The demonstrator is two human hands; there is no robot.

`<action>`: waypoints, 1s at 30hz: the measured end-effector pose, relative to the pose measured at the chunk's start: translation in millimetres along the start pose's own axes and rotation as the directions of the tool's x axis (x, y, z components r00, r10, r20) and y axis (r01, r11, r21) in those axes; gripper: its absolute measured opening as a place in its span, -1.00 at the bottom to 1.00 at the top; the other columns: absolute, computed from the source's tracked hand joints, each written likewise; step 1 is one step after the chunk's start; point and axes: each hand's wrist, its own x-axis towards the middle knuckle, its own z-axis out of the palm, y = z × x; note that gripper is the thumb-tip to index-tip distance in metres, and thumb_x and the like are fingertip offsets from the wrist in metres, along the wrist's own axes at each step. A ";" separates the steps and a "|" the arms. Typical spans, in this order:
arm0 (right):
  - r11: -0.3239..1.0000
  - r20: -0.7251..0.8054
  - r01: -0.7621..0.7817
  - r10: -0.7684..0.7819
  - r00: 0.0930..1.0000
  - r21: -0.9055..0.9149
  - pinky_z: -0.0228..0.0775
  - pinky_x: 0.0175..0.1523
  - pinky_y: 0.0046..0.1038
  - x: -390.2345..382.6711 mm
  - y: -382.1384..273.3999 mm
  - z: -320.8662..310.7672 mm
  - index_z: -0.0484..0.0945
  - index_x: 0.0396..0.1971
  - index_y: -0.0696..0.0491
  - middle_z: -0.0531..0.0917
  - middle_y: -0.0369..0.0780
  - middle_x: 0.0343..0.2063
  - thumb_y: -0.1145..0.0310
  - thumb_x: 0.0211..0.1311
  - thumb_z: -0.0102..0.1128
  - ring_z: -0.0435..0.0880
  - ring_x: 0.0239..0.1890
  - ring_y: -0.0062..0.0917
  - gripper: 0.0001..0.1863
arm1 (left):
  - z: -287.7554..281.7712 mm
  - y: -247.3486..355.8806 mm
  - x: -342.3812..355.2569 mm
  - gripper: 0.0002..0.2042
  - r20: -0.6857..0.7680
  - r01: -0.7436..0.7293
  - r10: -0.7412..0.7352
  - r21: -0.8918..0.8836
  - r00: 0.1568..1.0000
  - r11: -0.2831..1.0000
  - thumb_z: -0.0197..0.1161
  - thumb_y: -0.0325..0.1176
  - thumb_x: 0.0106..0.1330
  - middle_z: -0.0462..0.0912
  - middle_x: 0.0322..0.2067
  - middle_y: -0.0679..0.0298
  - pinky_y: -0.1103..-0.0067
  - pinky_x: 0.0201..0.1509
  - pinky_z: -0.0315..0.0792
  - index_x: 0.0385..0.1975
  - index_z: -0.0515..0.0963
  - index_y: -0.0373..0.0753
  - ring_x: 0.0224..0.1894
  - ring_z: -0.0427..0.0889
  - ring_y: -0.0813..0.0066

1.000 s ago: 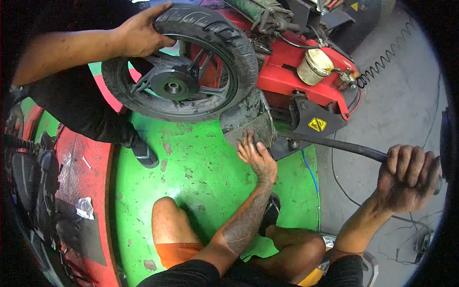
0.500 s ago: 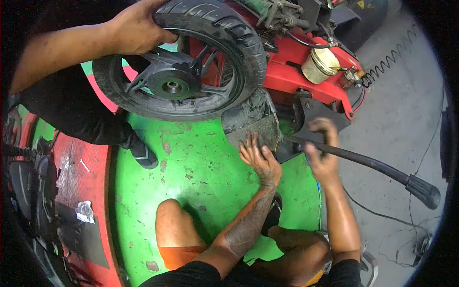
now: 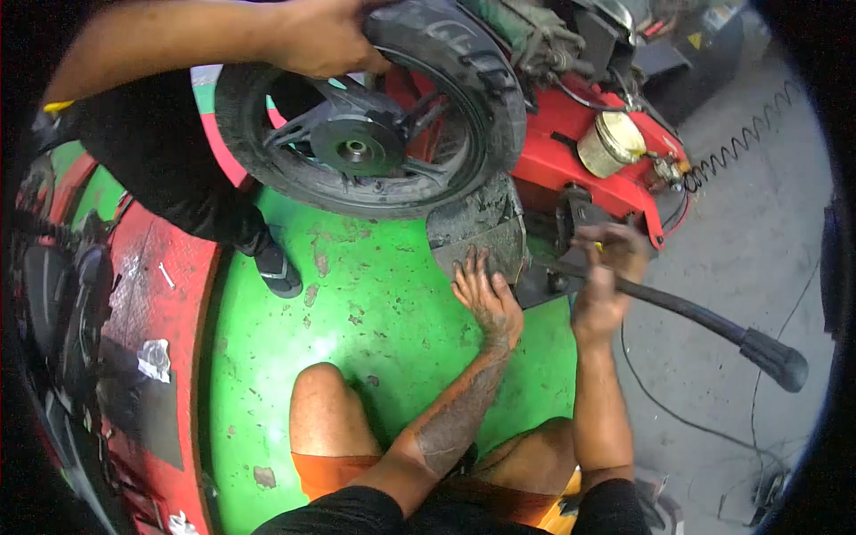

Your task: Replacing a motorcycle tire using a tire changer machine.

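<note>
My left hand (image 3: 487,290) lies with its fingers spread on a dark, dirty, curved paddle plate (image 3: 492,230). My right hand (image 3: 608,281), smeared by motion, is at a long black lever bar (image 3: 682,310), fingers curled above it and thumb nearer me. A small yellow spot shows by those fingers; I cannot tell what it is, nor whether the hand grips the bar. Beyond the paddle, a scooter wheel with its tyre (image 3: 486,134) is tilted, its lower edge close to or touching the plate. Another person's hand (image 3: 325,40) holds its upper rim.
A red machine body (image 3: 557,138) carries a dirty white bucket (image 3: 604,152) and a coiled black air hose (image 3: 740,143). At left is a red platform (image 3: 169,312) with a small wrench (image 3: 168,275) and crumpled wrapper (image 3: 154,359). The other person's shoe (image 3: 279,270) rests on the green floor.
The view has shifted slightly. The wheel and the other person's hand have moved right. My right hand's fingers have changed position at the bar; my left hand stays on the paddle.
</note>
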 end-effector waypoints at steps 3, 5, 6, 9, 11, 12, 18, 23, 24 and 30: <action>0.949 -0.122 0.061 -0.024 0.992 0.309 0.42 -0.32 -0.40 31.6 -26.0 0.7 0.43 -0.22 0.15 0.48 -0.12 -0.40 0.33 0.30 -0.05 0.49 -0.40 -0.42 -0.79 | 2.8 -0.6 -6.0 -0.53 0.027 0.018 -0.018 -0.003 0.999 1.000 -0.20 -0.20 0.48 0.21 0.37 0.08 -0.04 0.46 -0.32 0.32 0.28 -0.22 0.46 -0.01 -0.11; 0.942 -0.070 0.094 -0.075 0.995 0.321 0.18 -0.62 -0.56 45.9 -19.0 -0.1 0.41 -0.43 0.19 0.39 -0.19 -0.60 0.38 0.23 -0.14 0.30 -0.67 -0.57 -0.80 | 5.2 -1.1 -6.5 -0.54 0.012 0.000 0.000 -0.026 1.000 1.000 -0.20 -0.22 0.48 0.21 0.37 0.07 -0.03 0.46 -0.31 0.32 0.28 -0.22 0.45 0.01 -0.10; 0.941 -0.052 0.072 -0.058 0.997 0.331 0.16 -0.62 -0.57 45.5 -20.1 -1.8 0.38 -0.51 0.17 0.37 -0.21 -0.63 0.39 0.20 -0.15 0.27 -0.68 -0.60 -0.81 | 7.1 -1.5 -6.3 -0.54 0.015 -0.010 0.011 -0.054 1.000 0.998 -0.19 -0.23 0.48 0.21 0.37 0.06 -0.02 0.47 -0.29 0.33 0.28 -0.23 0.45 0.02 -0.08; 0.934 -0.018 0.086 -0.085 0.996 0.348 0.10 -0.63 -0.60 44.6 -16.2 0.8 0.31 -0.60 0.15 0.30 -0.24 -0.67 0.42 0.17 -0.19 0.18 -0.70 -0.64 -0.81 | 5.6 -3.5 -5.7 -0.54 0.005 -0.020 0.020 -0.042 1.000 0.999 -0.19 -0.26 0.48 0.21 0.37 0.03 -0.01 0.47 -0.27 0.33 0.27 -0.23 0.45 0.04 -0.06; 0.927 -0.004 0.131 -0.138 0.990 0.351 0.07 -0.65 -0.62 46.0 -15.9 1.7 0.26 -0.61 0.14 0.25 -0.25 -0.68 0.44 0.18 -0.22 0.12 -0.72 -0.66 -0.81 | 3.6 -4.1 -3.4 -0.54 -0.002 -0.032 0.031 -0.032 1.000 0.999 -0.19 -0.27 0.47 0.21 0.37 0.03 0.00 0.47 -0.26 0.33 0.27 -0.24 0.45 0.05 -0.06; 0.927 0.015 0.119 -0.133 0.991 0.355 0.05 -0.65 -0.62 45.5 -17.2 1.0 0.26 -0.62 0.14 0.24 -0.25 -0.69 0.44 0.17 -0.22 0.11 -0.72 -0.66 -0.81 | 2.8 -4.3 -2.6 -0.54 0.004 -0.043 0.044 -0.031 0.999 0.999 -0.19 -0.27 0.47 0.21 0.37 0.02 0.00 0.48 -0.25 0.33 0.27 -0.24 0.45 0.05 -0.06; 0.923 0.090 0.148 -0.191 0.978 0.356 -0.03 -0.60 -0.52 47.9 -9.9 -1.8 0.35 -0.59 0.19 0.31 -0.27 -0.75 0.36 0.24 -0.15 0.19 -0.70 -0.64 -0.73 | 4.2 0.8 -3.0 -0.53 0.019 -0.036 0.037 -0.040 0.999 0.999 -0.20 -0.26 0.47 0.20 0.38 0.02 0.00 0.47 -0.22 0.33 0.26 -0.26 0.45 0.06 -0.06; 0.914 0.083 0.205 -0.248 0.965 0.350 0.03 -0.64 -0.59 47.8 -9.1 0.5 0.24 -0.65 0.11 0.21 -0.31 -0.75 0.34 0.21 -0.13 0.14 -0.72 -0.66 -0.74 | -0.5 -2.4 -1.9 -0.48 0.047 -0.115 0.119 -0.070 0.992 0.991 -0.21 -0.19 0.49 0.15 0.41 0.00 -0.01 0.48 -0.23 0.37 0.21 -0.32 0.47 0.00 -0.10; 0.909 0.094 0.186 -0.237 0.967 0.374 0.04 -0.64 -0.60 49.1 -9.0 -1.9 0.24 -0.66 0.10 0.21 -0.31 -0.74 0.31 0.23 -0.10 0.15 -0.72 -0.65 -0.71 | 1.0 -3.6 -1.1 -0.46 0.061 -0.139 0.145 -0.098 0.988 0.985 -0.22 -0.16 0.49 0.13 0.42 -0.01 -0.01 0.48 -0.24 0.38 0.19 -0.33 0.48 -0.02 -0.12; 0.919 0.098 0.132 -0.180 0.979 0.372 0.08 -0.62 -0.63 46.1 -10.1 -1.6 0.20 -0.66 0.04 0.21 -0.31 -0.70 0.13 0.34 0.00 0.16 -0.67 -0.64 -0.57 | -5.7 -0.5 5.9 -0.34 0.088 -0.189 0.201 -0.126 0.976 0.974 -0.20 0.08 0.48 0.09 0.43 -0.03 -0.04 0.48 -0.26 0.41 0.16 -0.30 0.49 -0.05 -0.14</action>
